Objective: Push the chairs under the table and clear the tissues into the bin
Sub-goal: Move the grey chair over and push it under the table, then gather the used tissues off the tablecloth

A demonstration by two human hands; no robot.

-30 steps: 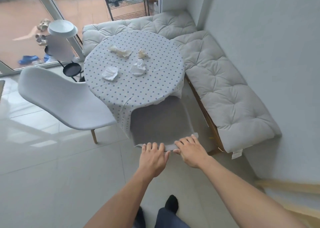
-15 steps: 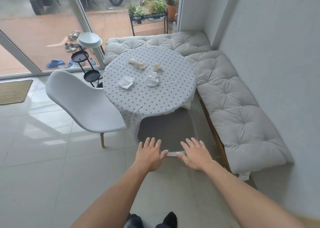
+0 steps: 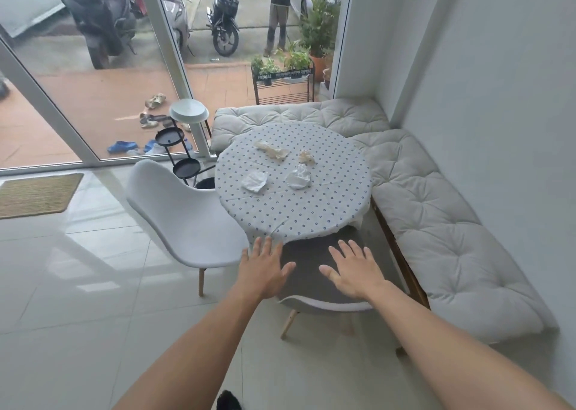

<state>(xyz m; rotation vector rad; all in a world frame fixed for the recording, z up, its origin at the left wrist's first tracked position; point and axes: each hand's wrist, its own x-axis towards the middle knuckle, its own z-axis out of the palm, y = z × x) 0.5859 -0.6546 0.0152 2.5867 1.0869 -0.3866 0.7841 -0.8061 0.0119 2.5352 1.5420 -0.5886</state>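
Observation:
A round table (image 3: 311,216) with a dotted cloth carries several crumpled tissues: two white ones (image 3: 255,181) (image 3: 298,176) and two beige ones (image 3: 271,150) (image 3: 307,156). A grey-seated chair (image 3: 308,263) is tucked partly under the table's near edge, with its back rim toward me. My left hand (image 3: 265,269) and my right hand (image 3: 352,272) hover over the chair's back with fingers spread, holding nothing. A second white chair (image 3: 184,216) stands pulled out to the table's left. No bin is identifiable.
A cushioned corner bench (image 3: 436,222) runs behind and right of the table. A black tiered stand (image 3: 184,148) with a white dish on top stands by the glass door. A doormat (image 3: 34,194) lies at left. Tiled floor (image 3: 78,300) spreads in front.
My hands have let go of the near chair's back rim and opened. The chair sits further under the table, and my view has risen and pulled back.

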